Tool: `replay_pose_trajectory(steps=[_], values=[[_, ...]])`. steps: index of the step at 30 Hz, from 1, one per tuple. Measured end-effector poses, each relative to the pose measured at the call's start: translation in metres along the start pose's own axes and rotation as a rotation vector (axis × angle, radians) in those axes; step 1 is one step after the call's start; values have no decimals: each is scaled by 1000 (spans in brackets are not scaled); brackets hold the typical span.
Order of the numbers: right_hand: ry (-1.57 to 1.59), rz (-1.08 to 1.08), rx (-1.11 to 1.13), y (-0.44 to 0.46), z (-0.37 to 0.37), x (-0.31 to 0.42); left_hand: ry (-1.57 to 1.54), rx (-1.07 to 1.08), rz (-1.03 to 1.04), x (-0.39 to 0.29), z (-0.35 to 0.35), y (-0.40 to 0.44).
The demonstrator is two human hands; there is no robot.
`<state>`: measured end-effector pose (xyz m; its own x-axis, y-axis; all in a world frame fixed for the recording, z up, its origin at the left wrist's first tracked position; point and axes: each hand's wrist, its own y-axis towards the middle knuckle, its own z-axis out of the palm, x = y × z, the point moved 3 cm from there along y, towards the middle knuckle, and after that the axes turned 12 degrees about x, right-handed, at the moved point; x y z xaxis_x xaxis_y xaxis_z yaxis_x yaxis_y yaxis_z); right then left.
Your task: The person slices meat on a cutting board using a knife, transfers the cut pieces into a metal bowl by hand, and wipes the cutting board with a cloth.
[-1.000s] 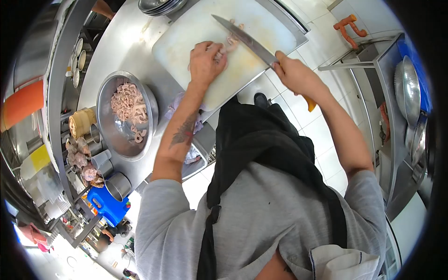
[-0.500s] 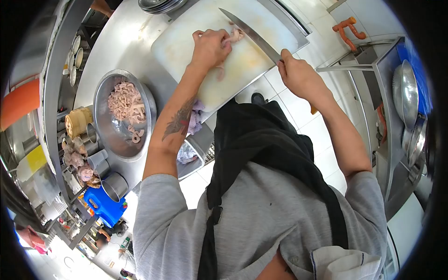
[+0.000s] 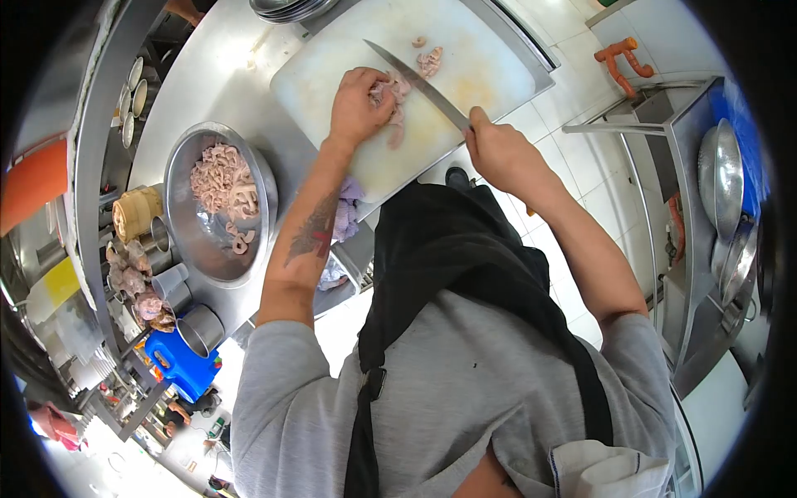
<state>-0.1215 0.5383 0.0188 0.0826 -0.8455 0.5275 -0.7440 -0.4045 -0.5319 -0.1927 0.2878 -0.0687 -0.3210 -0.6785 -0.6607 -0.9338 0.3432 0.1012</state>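
Note:
My left hand [image 3: 360,104] is closed over pale pink meat [image 3: 397,90] on the white cutting board [image 3: 332,58]. My right hand [image 3: 503,154] grips a long knife [image 3: 422,86], its blade slanting across the board just right of the held meat. Beyond the blade lie a small pile of cut pieces [image 3: 429,61] and one separate bit [image 3: 418,41]. A strip of meat hangs down below my left fingers onto the board. On the steel counter to the left, a metal bowl [image 3: 176,241] holds many cut pieces.
Stacked metal bowls [image 3: 290,10] stand at the counter's back. Bamboo steamers [image 3: 138,215], metal cups [image 3: 201,330] and a blue jug [image 3: 184,365] are at the left. A purple cloth [image 3: 345,212] lies below the board. Another person [image 3: 178,412] appears far off at lower left.
My left hand has moved back leftward and lower with the meat. The knife has shifted left and down with my right hand. Cut pieces now lie apart beyond the blade.

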Motion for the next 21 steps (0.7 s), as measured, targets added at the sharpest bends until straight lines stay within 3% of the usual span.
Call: replay_pose_trajectory(steps=[6,10,12,14,21], values=[[-235,18,111,-15,-27,18,30,-166,-67,-2,13,3],[-234,7,155,11,-4,4,33,-228,-18,2,18,8],[-155,-129,-8,70,28,-2,27,-230,-22,0,22,0],[-154,-122,-46,104,26,21,58,-177,-41,0,17,0],[-108,-158,-37,94,-5,9,174,-167,77,-25,3,-18]])
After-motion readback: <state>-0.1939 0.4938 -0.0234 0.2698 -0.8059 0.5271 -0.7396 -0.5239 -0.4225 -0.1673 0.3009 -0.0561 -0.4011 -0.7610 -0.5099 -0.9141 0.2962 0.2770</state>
